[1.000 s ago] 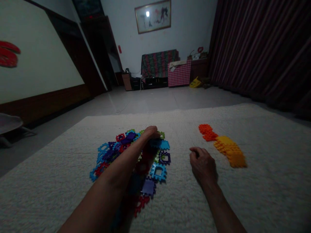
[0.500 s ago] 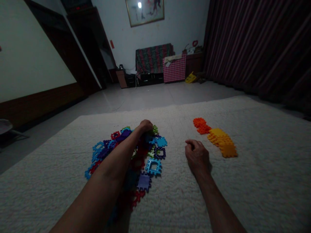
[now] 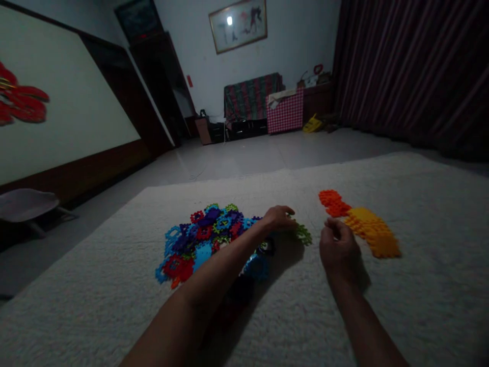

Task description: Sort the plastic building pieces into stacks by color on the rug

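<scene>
My left hand (image 3: 278,218) reaches across a white rug (image 3: 420,285) and pinches a green toothed plastic tile (image 3: 303,234), held just right of a heap of blue, purple, red and green tiles (image 3: 202,239). My right hand (image 3: 338,247) hovers with its fingers curled, a little right of the green tile. Whether anything is in it I cannot make out. Past that hand lie a row of joined yellow tiles (image 3: 372,232) and joined orange tiles (image 3: 333,202) on the rug.
Grey bare floor (image 3: 237,158) lies beyond the rug. A cloth-covered cabinet (image 3: 250,99), a red checked box (image 3: 284,113) and a framed picture (image 3: 237,24) are at the far wall. Dark curtains (image 3: 412,71) hang on the right. A low grey seat (image 3: 23,204) is at left.
My left hand has come away from the heap's far edge, moving right with a green tile. My right hand has lifted and shifted right, toward the yellow tiles.
</scene>
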`<state>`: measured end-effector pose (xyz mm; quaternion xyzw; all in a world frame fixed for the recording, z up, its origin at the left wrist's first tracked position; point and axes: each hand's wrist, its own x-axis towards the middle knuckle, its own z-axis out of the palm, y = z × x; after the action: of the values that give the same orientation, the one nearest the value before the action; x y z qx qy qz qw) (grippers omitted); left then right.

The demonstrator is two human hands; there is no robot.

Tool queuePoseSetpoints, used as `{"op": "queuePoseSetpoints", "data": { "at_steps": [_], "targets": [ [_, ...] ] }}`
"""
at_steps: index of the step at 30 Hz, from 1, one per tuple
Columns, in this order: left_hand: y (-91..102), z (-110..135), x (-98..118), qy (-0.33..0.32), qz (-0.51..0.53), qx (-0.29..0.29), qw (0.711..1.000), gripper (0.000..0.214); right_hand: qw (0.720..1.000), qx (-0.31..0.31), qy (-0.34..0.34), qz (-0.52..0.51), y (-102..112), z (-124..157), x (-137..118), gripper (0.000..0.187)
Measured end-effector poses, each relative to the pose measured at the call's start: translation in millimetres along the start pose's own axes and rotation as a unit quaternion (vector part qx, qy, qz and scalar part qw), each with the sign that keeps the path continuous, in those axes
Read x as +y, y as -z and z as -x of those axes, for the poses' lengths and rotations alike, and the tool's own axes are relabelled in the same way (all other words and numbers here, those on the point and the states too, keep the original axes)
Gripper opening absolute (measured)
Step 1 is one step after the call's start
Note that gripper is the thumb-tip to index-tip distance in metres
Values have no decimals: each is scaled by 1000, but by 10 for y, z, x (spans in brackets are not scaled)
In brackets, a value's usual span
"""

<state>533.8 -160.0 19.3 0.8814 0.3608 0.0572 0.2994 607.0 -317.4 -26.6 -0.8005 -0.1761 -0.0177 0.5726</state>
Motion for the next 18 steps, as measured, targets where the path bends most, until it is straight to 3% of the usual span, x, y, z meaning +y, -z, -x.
{"op": "queuePoseSetpoints", "data": {
  "at_steps": [2,4,6,9,14,18],
  "targets": [
    [140,27,-80,-20,12,-9,1000,46,1000,-7,4,7,2,10,-14,32],
    [349,36,-216,-7,-7,26,1000,45,999,-18,20,17,-2,25,-23,32],
    [566,34,-389,57,-66,95,992,42,997,-45,55,28,-22,46,-21,33],
    [796,13,-667,128,-112,148,974,43,982,-104,152,38,-96,85,10,36],
    [838,-63,-990,233,-168,152,946,49,945,-142,280,93,-204,184,59,50],
    [794,-116,-1073,236,-192,146,942,41,906,-193,338,164,-187,255,64,53]
  ]
}}
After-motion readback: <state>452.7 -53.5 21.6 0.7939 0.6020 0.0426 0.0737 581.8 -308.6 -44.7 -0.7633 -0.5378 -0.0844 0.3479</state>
